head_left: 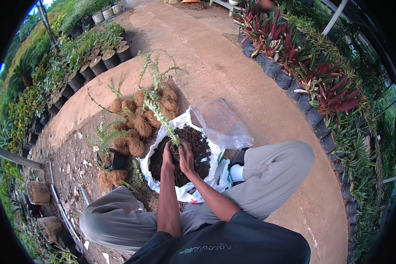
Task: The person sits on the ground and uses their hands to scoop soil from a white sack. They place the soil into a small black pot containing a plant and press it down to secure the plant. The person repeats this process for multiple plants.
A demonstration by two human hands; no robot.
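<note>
A white plastic sack [144, 165] with its rim rolled down stands between my legs, full of dark potting soil [198, 145]. Over the soil, my left hand [168, 157] and my right hand [186, 156] cup the base of a fern [163, 120] from both sides. Its long green fronds lean away from me, past the sack's far rim. Dark soil or roots show between my palms, though the fingers partly hide them. Soil clings to my fingers.
Beyond the sack lies a heap of brown coir fibre balls [142, 127], some with fern fronds. A clear plastic bag [222, 123] rests at the sack's right. A black pot [117, 160] with a fern stands left. Bagged red-leaved plants [336, 89] line the concrete path [211, 62].
</note>
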